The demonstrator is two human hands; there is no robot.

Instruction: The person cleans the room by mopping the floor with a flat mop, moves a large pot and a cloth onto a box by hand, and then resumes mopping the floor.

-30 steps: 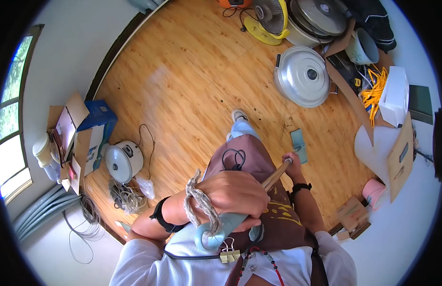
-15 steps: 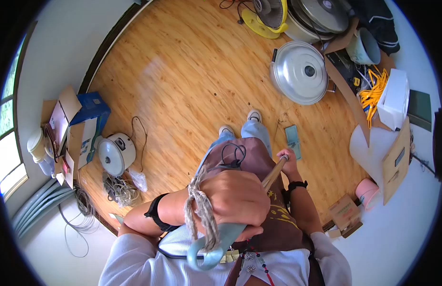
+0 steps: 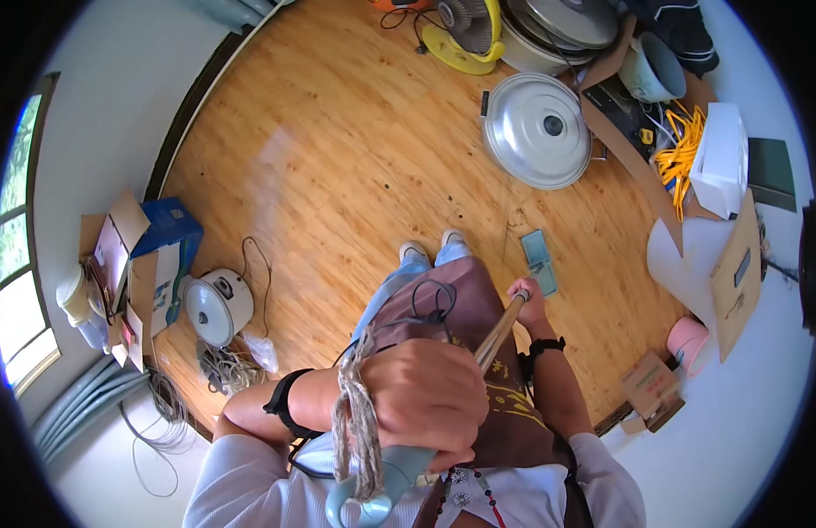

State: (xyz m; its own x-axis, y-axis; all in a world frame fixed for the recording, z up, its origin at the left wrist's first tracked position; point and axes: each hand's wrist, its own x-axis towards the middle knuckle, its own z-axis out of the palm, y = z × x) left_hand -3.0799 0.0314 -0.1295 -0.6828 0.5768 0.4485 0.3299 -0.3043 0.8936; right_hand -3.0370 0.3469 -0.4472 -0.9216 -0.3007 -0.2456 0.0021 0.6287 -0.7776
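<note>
My left hand is wrapped round the upper end of a long pole, in front of my chest. At that end is a light blue plastic grip with a loop, and a twisted grey rope hangs over my wrist. Farther down, my right hand is closed round the same pole, which slants forward and to the right. Just beyond it, at floor level, a flat teal piece shows; whether it joins the pole, I cannot tell.
A large lidded pot, a yellow fan and a yellow cable lie forward right. On the left are a rice cooker, a blue box and coiled hose. At right stand a pink bucket and a cardboard box.
The view has shifted slightly. My left hand and the grip have come a little lower and to the left. My feet are closer to my body, the right one most.
</note>
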